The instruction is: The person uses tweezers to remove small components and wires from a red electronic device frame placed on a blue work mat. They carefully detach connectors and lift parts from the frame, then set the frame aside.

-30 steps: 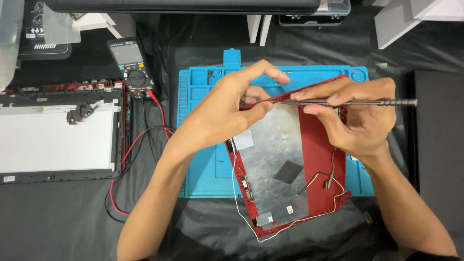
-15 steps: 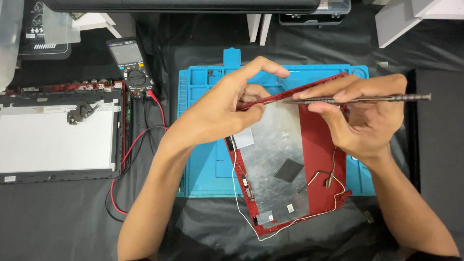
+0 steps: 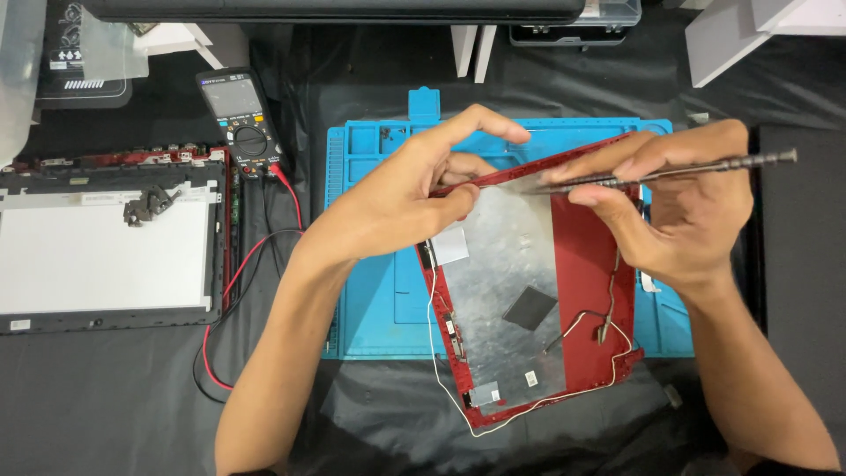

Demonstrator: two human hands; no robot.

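Left hand [image 3: 401, 198] pinching the raised top edge of a red laptop lid [image 3: 592, 264], thumb and fingers closed on it, lid tilted over the blue mat [image 3: 370, 291]. Right hand [image 3: 679, 207] clamped around a slim metal tool [image 3: 696, 167], tip against that same edge. Multimeter [image 3: 240, 110] and screen panel [image 3: 101, 242] well left.

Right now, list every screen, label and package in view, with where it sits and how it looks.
Multimeter: upper left, upright, dark body, grey display, round dial.
Bare display panel: far left, flat white rectangle in a dark frame.
Small white stickers: lower edge of the red laptop lid, square.
Printed black-and-white packet: top left corner.
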